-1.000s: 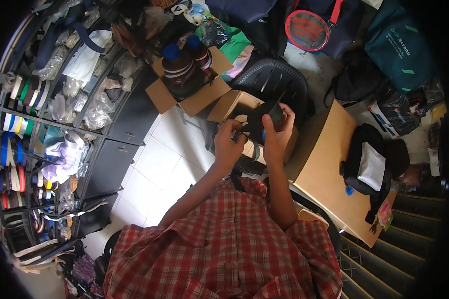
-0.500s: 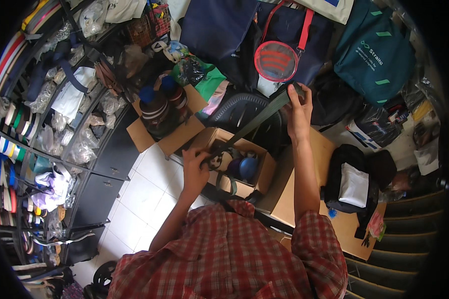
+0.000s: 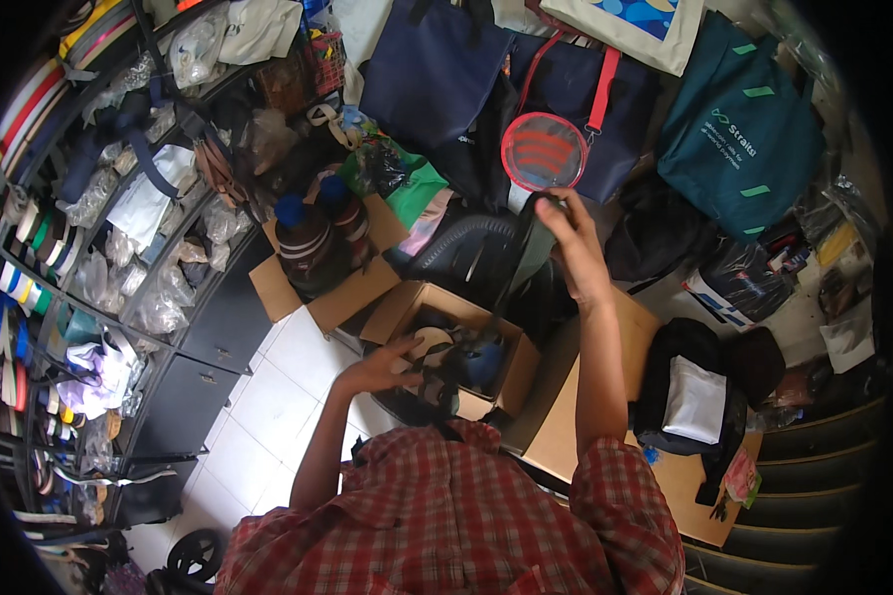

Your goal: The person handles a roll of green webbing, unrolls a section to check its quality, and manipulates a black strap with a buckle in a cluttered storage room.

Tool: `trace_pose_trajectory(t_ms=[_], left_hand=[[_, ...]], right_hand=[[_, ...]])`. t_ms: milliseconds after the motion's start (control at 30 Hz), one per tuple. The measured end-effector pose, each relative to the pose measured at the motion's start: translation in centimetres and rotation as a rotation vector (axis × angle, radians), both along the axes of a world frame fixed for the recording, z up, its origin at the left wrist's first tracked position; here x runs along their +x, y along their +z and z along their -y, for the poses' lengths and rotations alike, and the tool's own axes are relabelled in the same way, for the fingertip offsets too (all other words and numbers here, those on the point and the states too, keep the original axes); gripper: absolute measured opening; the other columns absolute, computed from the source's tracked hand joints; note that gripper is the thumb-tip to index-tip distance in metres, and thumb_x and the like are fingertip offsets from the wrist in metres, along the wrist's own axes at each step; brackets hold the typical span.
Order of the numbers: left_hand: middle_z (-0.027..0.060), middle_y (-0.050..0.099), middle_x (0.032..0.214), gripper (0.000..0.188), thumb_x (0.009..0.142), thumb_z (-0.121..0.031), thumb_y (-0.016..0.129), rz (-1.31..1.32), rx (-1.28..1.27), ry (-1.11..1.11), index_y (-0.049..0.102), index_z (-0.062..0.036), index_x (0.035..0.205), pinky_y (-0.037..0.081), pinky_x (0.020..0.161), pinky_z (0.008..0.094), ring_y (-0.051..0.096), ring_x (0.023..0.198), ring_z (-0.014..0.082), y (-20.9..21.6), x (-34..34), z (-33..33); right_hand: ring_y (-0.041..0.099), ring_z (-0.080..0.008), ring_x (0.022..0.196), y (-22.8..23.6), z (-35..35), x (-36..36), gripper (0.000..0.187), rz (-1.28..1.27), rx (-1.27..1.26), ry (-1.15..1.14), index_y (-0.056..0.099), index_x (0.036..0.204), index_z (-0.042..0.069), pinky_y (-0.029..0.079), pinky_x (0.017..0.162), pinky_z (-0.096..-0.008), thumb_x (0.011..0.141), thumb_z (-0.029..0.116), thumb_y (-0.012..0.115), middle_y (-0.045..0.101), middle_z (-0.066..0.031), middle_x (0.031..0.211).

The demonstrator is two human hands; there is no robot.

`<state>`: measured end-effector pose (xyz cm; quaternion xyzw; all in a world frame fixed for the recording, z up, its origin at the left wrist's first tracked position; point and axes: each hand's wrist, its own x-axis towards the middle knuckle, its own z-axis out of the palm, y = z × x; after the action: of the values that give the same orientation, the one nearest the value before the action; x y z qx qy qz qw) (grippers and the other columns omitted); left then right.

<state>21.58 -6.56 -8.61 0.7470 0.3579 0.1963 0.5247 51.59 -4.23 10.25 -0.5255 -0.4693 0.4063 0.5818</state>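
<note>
My right hand (image 3: 580,253) is raised over the work area and pinches the upper end of a dark green webbing strap (image 3: 528,260). The strap hangs down toward my left, its lower part blurred in front of an open cardboard box (image 3: 524,375). Inside that box a blue rounded thing (image 3: 483,363) and a pale round thing (image 3: 433,344) show partly. My left hand (image 3: 379,367) hovers at the box's left side with its fingers apart, close to the dark lower part of the strap. Whether a fingertip touches the strap is hard to tell.
A second carton (image 3: 332,305) holds large cones of dark thread with blue tops. A closed cardboard box (image 3: 580,397) lies to the right, beside a black bag with a white packet (image 3: 695,400). Shelves with ribbon rolls (image 3: 30,283) line the left. Bags, including a green one (image 3: 739,139), lie ahead.
My left hand has released the strap and spread its fingers. My right hand has come slightly lower and to the left. The strap, stretched between both hands before, now hangs more steeply.
</note>
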Motion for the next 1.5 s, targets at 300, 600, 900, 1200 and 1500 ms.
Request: trace_pose_trajectory(t_ms=[300,600,900,1200,1500], left_hand=[[0.0099,0.049,0.138,0.081,0.070,-0.021,0.081,0.258,0.716,-0.070,0.044,-0.0101,0.140,0.035,0.108,0.0391,0.046,0.128,0.0275,21.2,5.5,-4.1],[0.0087,0.065,0.101,0.059,0.061,-0.017,0.087,0.223,0.775,-0.186,0.062,-0.0047,0.113,0.048,0.075,0.0326,0.062,0.086,0.0227,20.8,5.8,-5.6],[0.0145,0.063,0.102,0.038,0.089,-0.019,0.066,0.483,0.435,0.247,0.050,0.0027,0.115,0.047,0.085,0.0311,0.062,0.095,0.0199,18.1,6.9,-4.1],[0.0154,0.065,0.103,0.035,0.092,-0.019,0.062,0.600,0.350,0.398,0.051,0.0040,0.116,0.047,0.085,0.0290,0.063,0.097,0.0189,15.7,6.5,-2.6],[0.0133,0.069,0.089,0.020,0.088,-0.015,0.066,0.515,0.636,0.610,0.063,0.0024,0.097,0.051,0.072,0.0282,0.067,0.082,0.0170,16.8,2.6,-2.3]], right_hand=[[0.051,-0.0096,0.096,0.7,-0.9,-0.8,0.054,0.269,-0.043,0.676,0.054,0.124,0.002,0.044,0.077,-0.0256,0.081,0.030,0.074,0.054,-0.0031,0.106],[0.054,-0.0126,0.097,1.7,1.1,-3.7,0.043,0.213,0.050,0.606,0.056,0.116,-0.001,0.043,0.087,-0.0271,0.090,0.032,0.065,0.058,-0.0067,0.108],[0.065,-0.0355,0.088,-3.8,3.1,-8.9,0.032,0.168,0.442,-0.104,0.053,0.122,-0.002,0.048,0.080,-0.0372,0.099,0.018,0.042,0.063,-0.0252,0.100],[0.065,-0.0345,0.091,-5.1,3.8,-10.0,0.030,0.333,0.506,-0.230,0.055,0.119,-0.006,0.050,0.082,-0.0380,0.093,0.010,0.055,0.063,-0.0238,0.106],[0.065,-0.0343,0.100,-4.4,4.0,-15.9,0.032,0.220,0.411,-0.161,0.056,0.120,-0.006,0.049,0.088,-0.0371,0.092,0.009,0.056,0.064,-0.0227,0.109]])
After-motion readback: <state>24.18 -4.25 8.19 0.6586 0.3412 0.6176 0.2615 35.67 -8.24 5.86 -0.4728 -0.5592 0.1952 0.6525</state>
